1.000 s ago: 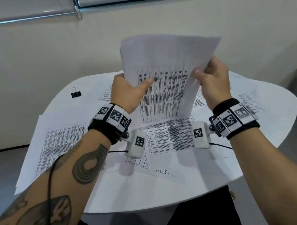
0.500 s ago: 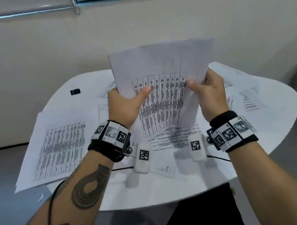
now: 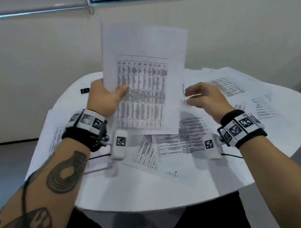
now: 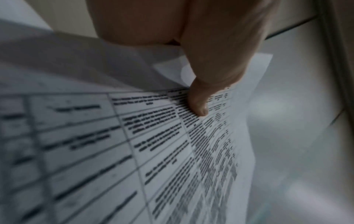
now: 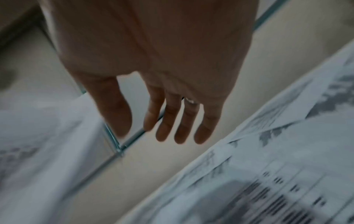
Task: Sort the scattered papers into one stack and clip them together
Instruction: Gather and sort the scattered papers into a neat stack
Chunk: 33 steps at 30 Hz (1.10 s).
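Left hand grips upright papers; right hand just beside, empty.

Your right hand has let go of the sheaf of printed sheets it was pinching a second ago and now hangs off to the right over the loose papers on the desk, its fingers straight and holding nothing. Your left hand alone now grips the sheaf, thumb pressed on the printed table. The sheaf has turned from leaning right to standing nearly upright, and sits higher.
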{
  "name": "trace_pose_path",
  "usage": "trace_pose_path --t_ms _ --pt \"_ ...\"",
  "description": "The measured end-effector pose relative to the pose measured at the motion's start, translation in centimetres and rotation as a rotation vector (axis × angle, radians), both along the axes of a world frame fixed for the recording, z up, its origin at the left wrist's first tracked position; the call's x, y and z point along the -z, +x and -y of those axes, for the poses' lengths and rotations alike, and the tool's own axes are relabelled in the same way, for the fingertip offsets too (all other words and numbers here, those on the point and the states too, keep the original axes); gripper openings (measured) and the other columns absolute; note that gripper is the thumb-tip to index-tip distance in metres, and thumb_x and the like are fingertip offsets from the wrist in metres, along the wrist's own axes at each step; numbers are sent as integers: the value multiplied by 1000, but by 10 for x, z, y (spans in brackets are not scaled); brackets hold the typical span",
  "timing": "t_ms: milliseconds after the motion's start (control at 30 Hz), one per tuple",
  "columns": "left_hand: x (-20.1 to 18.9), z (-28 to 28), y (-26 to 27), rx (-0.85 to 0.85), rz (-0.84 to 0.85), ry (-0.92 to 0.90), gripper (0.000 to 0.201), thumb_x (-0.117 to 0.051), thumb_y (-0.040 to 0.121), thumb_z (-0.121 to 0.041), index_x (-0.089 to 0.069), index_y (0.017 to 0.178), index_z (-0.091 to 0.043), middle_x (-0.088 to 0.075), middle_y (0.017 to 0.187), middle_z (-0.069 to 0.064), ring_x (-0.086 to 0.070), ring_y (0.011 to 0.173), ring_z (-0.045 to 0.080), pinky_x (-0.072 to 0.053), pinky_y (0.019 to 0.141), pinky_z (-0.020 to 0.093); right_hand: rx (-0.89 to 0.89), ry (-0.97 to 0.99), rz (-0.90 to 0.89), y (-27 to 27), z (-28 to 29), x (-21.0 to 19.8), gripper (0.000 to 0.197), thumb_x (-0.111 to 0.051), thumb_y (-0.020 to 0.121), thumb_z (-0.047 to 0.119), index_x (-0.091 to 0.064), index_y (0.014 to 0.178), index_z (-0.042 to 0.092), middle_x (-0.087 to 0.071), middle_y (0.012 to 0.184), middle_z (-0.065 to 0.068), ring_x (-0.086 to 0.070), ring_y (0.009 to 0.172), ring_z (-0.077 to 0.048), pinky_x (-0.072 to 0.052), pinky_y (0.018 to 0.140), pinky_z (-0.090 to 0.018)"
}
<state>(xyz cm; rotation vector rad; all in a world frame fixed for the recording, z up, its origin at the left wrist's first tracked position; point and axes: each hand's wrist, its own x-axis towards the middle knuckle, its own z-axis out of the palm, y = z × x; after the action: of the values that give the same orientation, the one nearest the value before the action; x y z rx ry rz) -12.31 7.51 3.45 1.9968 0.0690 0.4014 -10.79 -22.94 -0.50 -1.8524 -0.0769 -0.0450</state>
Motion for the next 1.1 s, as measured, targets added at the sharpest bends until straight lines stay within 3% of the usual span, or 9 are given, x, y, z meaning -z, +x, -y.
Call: trace_pose_path --t_ms 167,333,433,567,700,833,967,1033,1100 --pt "13 -152 21 -237 -457 358 63 -89 65 -60 -74 103 -13 -77 102 10 -73 91 32 -57 95 52 -268 -879 -302 30 14 16 98 -94 71 34 -39 151 22 -44 154 -4 -48 135 -30 -42 110 -46" --pt "29 -200 -7 -277 -714 650 40 -84 84 -28 -71 106 2 -72 107 22 -67 96 38 -48 86 38 -292 -1149 -297 45 8 30 135 -102 39 53 -34 153 26 -43 147 -10 -50 131 -38 -47 108 -55" --pt "45 -204 -14 -319 -757 676 46 -88 80 -24 -68 107 8 -71 107 23 -66 96 37 -50 89 39 -260 -1115 -339 44 6 26 126 -103 37 48 -41 144 28 -51 137 -9 -57 121 -35 -52 101 -52" --pt "60 -193 -14 -392 -761 842 77 -88 74 -29 -52 131 8 -55 134 32 -54 123 48 -49 103 52 -224 -1064 -340 45 6 24 95 -102 53 35 -52 132 16 -62 115 -2 -59 101 -26 -49 80 -33" --pt "49 -134 -13 -260 -539 902 89 -84 77 -42 -41 148 -10 -39 149 20 -38 139 42 -39 113 56 -124 -870 -203 45 15 12 26 -88 75 23 -67 83 12 -62 78 -1 -58 85 -25 -38 63 -26" --pt "50 -32 -13 152 -552 682 102 -77 84 -55 -23 156 -9 -50 151 14 -51 135 31 -40 111 39 135 -664 -263 35 29 2 48 -82 85 24 -69 115 -11 -68 129 -21 -67 113 -35 -52 87 -33" --pt "63 42 -18 260 -652 809 136 -63 74 -84 2 160 -2 -31 163 20 -38 146 36 -38 117 46 185 -606 -453 13 19 10 8 -52 101 9 -60 103 6 -53 88 -9 -59 98 -31 -42 73 -24" --pt "65 59 -19 246 -655 878 137 -61 76 -84 7 160 0 -22 165 22 -32 148 40 -36 118 50 198 -398 -517 1 9 22 30 -45 95 -8 -38 122 6 -41 84 -6 -54 79 -25 -45 59 -25" --pt "65 68 -20 232 -660 916 136 -62 77 -83 4 159 2 -22 164 23 -30 148 42 -36 117 53 139 -308 -566 -17 0 28 63 -49 87 -15 -26 144 -2 -46 89 -11 -51 70 -23 -49 62 -32"
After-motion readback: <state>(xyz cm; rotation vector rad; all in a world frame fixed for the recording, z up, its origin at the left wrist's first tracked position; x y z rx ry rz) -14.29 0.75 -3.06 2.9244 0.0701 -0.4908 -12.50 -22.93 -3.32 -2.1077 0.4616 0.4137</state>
